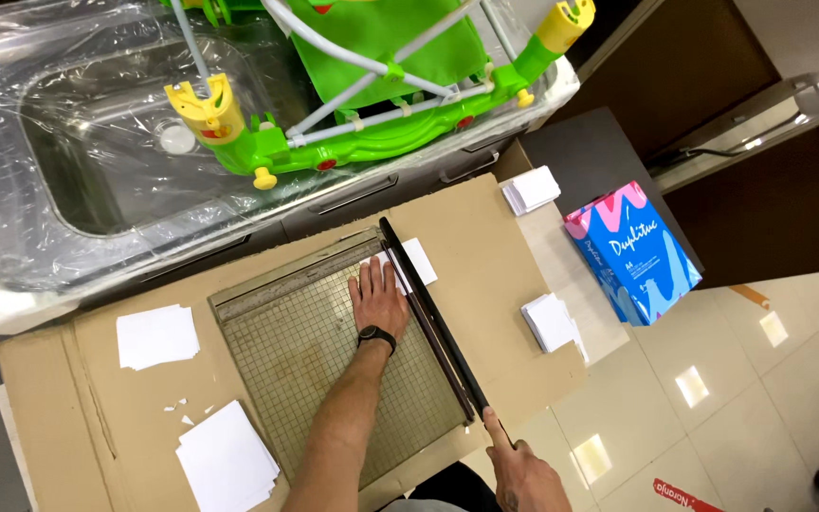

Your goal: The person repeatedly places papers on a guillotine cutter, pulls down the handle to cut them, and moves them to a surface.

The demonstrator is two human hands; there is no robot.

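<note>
From the head view, looking straight down, we see a guillotine paper cutter [334, 351] in the centre of the frame: a worn, greenish-grey square board ruled with a fine grid, with a long dark blade arm [431, 318] lying down along its right edge. It sits on a flat sheet of brown cardboard [485, 246]. The left hand [377, 296], a black watch on its wrist, lies flat on the board with fingers together, pressing a white paper sheet [416, 261] that sticks out under the blade at the upper right. The right hand [521, 474], at the bottom edge, closes its fingers around the blade handle, though the grip is partly cut off. Stacks of small white cut paper [155, 336] lie at the left, lower left and right. A glossy blue and pink paper ream [632, 251] stands at the right. Above, a plastic-wrapped steel sink [78, 142] carries a green and yellow plastic frame [334, 133].
</note>
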